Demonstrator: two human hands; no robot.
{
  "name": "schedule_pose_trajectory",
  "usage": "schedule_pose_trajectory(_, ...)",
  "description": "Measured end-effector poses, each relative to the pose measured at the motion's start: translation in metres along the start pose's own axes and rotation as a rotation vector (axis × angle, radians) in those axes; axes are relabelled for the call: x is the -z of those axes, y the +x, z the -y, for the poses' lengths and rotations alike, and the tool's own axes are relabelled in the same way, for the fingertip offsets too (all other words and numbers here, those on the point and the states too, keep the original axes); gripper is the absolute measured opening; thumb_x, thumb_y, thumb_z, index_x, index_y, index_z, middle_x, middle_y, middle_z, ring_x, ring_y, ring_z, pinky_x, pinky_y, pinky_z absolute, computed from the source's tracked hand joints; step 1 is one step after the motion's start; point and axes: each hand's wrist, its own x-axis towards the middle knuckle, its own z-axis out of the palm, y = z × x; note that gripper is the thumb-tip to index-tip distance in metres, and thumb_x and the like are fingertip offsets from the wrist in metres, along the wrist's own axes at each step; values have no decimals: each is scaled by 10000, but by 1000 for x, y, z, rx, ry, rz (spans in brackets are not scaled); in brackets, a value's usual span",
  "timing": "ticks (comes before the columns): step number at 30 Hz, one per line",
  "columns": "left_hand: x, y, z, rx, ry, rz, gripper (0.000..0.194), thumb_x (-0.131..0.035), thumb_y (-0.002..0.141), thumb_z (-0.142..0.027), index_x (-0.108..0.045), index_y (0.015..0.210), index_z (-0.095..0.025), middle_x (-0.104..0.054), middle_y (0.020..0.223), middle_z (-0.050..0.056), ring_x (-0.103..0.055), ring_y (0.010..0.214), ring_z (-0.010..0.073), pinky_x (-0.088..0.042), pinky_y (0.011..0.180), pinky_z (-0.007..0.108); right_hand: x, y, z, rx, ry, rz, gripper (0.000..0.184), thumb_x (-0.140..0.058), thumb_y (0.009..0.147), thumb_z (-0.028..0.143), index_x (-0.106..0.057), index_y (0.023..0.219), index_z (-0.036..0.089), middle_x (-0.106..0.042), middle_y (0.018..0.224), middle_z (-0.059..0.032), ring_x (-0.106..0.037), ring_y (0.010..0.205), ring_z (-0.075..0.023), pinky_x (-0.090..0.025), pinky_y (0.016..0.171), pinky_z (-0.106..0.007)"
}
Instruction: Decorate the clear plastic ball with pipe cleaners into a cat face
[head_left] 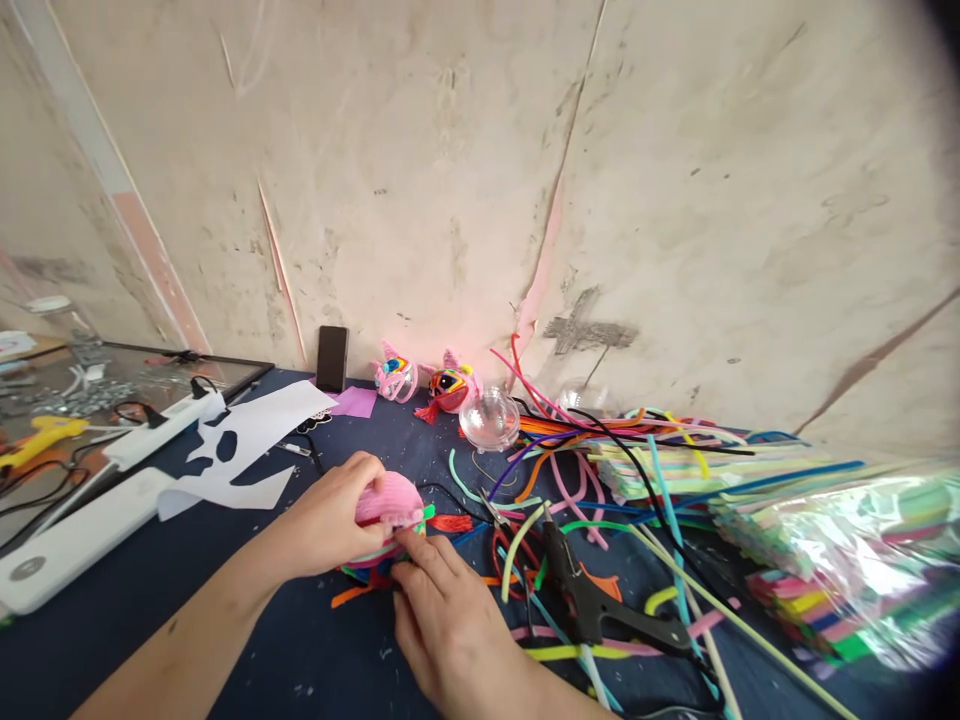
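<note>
Pink fuzzy piece [393, 495] looks half-made — left hand [336, 522] grips it, right hand [459, 612] pinches its edge; loose stems [559, 428] lie unused.

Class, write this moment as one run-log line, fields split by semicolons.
left hand: holding pink craft piece; right hand: touching it; beside right hand: black glue gun; back: phone, upright

The person's bare left forearm [195, 640] slants in from the near left, its left hand [326, 525] curled in a grip; the bare right hand [454, 620] enters from the near right, palm down, fingers bent.
</note>
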Motion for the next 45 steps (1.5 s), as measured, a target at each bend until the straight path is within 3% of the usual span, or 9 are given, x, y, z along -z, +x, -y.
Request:
schedule_pose_trajectory(5,-1,0,1,-15,-2,-7,174,-527,705,-240,-378,792,-224,-494,873,0,-502,777,180,-410,718,312,4,2,1,-100,131,3,174,-447,835,61,-593,900,128,-638,1035,-164,-600,943,-235,-541,804,-393)
schedule_pose_trajectory(15,3,-3,6,-40,25,-1,192,-554,726,-286,-464,884,-226,-545,895,12,-524,804,202,-409,711,306,2,1,0,-104,150,19,166,-456,830,67,-605,863,130,-625,1092,-169,-587,945,-235,-524,851,-413)
schedule_pose_trajectory(27,2,-3,-8,11,151,-7,174,-488,745,-238,-459,916,-224,-542,947,33,-529,867,238,-398,760,355,3,-1,2,-74,140,51,116,-501,803,87,-605,813,138,-615,1147,-186,-597,902,-250,-534,811,-412)
schedule_pose_trajectory(34,-1,-5,-11,-11,157,-1,140,-467,721,-192,-440,856,-219,-527,957,35,-519,873,234,-392,775,358,8,5,6,-371,518,-28,201,-493,758,38,-607,847,178,-625,1039,-107,-599,1000,-200,-502,864,-324)
schedule_pose_trajectory(37,-1,-5,-11,13,151,0,149,-472,714,-197,-438,858,-218,-521,950,34,-520,863,236,-392,755,354,9,5,5,-438,560,-27,198,-489,754,34,-605,817,181,-632,1009,-103,-598,1026,-205,-494,866,-319)
schedule_pose_trajectory(42,0,-3,-8,28,115,-9,126,-474,753,-256,-431,868,-225,-503,915,19,-526,823,223,-389,731,341,7,1,2,-325,447,-94,192,-456,795,44,-587,810,184,-640,1010,-112,-608,963,-206,-509,818,-326)
schedule_pose_trajectory(45,0,-2,-8,28,114,-8,120,-474,755,-260,-427,860,-226,-499,905,15,-527,813,220,-389,728,342,6,-1,0,-216,323,-57,178,-476,807,61,-595,869,178,-631,1082,-128,-599,920,-213,-513,819,-367)
